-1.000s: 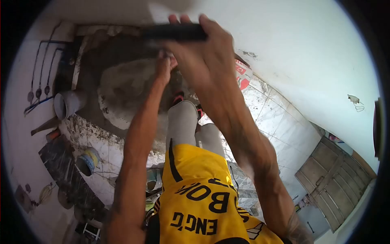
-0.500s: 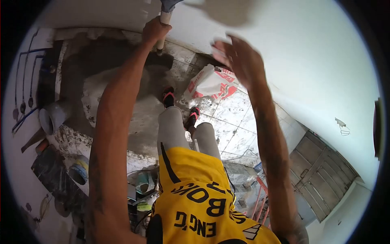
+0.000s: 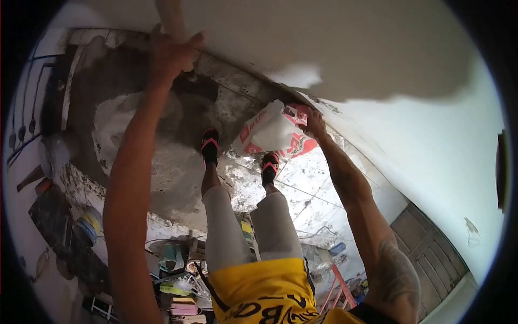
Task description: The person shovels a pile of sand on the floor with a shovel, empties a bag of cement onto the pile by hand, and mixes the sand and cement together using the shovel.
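At the upper left, my left hand is wrapped round a pale wooden handle, whose upper part runs out of the frame. The handle's lower end points down over the wet grey floor. My right hand has its fingers closed on the edge of a white and red printed sack. The sack lies on the tiled floor beside the wall, just beyond my feet. My right fingertips are partly hidden against the sack.
Wet mortar covers the floor at left. A bucket and a blue-yellow container stand on the left. Tools and clutter lie below. A brown door is at lower right, and a wall runs along the right.
My right hand has come down from the wall onto the sack and closed on it. My left hand has moved left with the handle. The view has tilted, showing more of the legs.
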Tool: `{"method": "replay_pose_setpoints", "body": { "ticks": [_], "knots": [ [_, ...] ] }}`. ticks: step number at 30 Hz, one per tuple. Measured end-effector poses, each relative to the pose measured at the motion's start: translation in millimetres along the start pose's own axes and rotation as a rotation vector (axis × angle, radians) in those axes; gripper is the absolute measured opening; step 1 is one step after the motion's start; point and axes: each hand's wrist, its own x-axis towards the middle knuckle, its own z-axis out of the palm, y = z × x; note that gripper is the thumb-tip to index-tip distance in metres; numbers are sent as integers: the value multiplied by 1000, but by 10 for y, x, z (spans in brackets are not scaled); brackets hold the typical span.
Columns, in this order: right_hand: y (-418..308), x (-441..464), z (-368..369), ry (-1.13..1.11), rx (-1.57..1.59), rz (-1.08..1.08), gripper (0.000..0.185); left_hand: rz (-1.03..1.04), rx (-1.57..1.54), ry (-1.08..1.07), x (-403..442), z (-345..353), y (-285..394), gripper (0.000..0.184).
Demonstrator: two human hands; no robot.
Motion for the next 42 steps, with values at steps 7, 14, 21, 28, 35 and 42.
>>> {"method": "replay_pose_setpoints", "body": {
  "ticks": [7, 14, 21, 28, 35, 42],
  "knots": [
    [485, -453, 486, -113, 455, -153, 22, 277, 799, -6, -1281, 399, -198, 35],
    [1193, -1184, 70, 2, 891, 359, 39, -926, -137, -163, -5091, 1165, 93, 61],
    [924, -1221, 100, 337, 1306, 216, 47, -664, -234, -120, -5898, 1179, 697, 61],
    [-88, -1700, -589, 206, 1149, 225, 57, -1019, -464, -85, -5933, 1023, 822, 57],
    [-1475, -2269, -1170, 143, 1119, 256, 48, -1046, -327, -210, -5896, 994, 348, 83],
    [-2696, -2823, -1587, -19, 1096, 290, 45, -694, -252, -276, -5578, 756, -609, 131]
  ]
}}
